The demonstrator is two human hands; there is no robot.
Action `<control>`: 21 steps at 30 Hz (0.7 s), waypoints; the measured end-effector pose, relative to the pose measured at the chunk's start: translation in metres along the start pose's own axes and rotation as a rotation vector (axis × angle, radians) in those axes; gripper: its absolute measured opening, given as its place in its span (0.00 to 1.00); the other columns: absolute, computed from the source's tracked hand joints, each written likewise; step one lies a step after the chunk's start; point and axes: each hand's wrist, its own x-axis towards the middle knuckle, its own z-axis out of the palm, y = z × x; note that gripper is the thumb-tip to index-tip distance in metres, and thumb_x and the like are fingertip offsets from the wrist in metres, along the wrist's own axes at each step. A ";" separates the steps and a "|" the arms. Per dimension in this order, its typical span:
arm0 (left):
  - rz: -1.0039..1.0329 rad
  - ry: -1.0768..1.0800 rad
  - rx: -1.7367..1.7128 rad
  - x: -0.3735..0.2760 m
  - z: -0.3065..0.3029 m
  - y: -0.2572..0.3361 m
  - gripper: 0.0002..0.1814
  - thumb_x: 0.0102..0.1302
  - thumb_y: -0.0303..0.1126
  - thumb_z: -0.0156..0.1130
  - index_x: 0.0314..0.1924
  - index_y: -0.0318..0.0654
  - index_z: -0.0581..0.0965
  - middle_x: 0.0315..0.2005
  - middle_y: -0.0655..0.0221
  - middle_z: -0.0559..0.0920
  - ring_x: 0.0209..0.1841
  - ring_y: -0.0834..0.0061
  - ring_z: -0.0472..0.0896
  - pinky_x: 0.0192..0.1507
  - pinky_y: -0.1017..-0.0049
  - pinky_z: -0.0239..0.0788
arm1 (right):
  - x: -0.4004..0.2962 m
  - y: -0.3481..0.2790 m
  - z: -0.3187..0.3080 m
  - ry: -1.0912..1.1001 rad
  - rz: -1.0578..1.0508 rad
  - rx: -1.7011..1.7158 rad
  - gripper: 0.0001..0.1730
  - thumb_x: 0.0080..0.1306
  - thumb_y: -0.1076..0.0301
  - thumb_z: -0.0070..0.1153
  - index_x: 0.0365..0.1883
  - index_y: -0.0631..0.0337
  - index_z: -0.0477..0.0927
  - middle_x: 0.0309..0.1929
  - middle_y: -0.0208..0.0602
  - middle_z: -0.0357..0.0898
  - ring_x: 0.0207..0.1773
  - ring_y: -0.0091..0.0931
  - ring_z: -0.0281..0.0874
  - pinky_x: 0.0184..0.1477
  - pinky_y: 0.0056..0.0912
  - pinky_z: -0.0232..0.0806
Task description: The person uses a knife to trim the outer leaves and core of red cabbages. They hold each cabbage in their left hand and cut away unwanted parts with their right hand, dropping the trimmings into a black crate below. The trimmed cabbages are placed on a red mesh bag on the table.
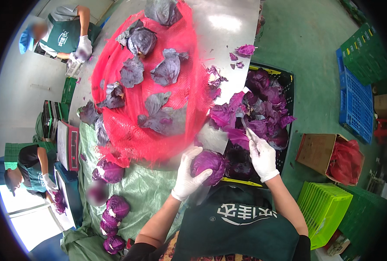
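Note:
My left hand [190, 174], in a white glove, grips a trimmed red cabbage [208, 167] at the metal table's near edge. In my gloved right hand [261, 153] is a small knife [244, 123], its blade pointing away from me over a black crate [291, 98] heaped with purple cabbage leaves [262, 98]. A loose purple leaf [237, 136] lies close to the blade. Left of the held cabbage, a red mesh sack [154, 143] is spread over the table, bearing an untrimmed cabbage [142, 40] and loose dark outer leaves [167, 68].
Several trimmed cabbages [117, 207] rest on green sheeting [148, 195] at left. Two co-workers [64, 32] handle cabbages farther left. On the floor at right are a blue pallet [355, 101], a cardboard box [317, 156] with red mesh, and lime-green crates [324, 212].

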 end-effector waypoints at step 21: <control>-0.340 0.103 -0.553 0.013 0.019 0.016 0.30 0.67 0.30 0.64 0.64 0.36 0.61 0.58 0.62 0.67 0.64 0.71 0.64 0.67 0.69 0.57 | -0.026 -0.047 0.014 -0.096 0.041 0.510 0.30 0.58 0.74 0.63 0.62 0.62 0.75 0.35 0.33 0.74 0.28 0.21 0.69 0.32 0.22 0.66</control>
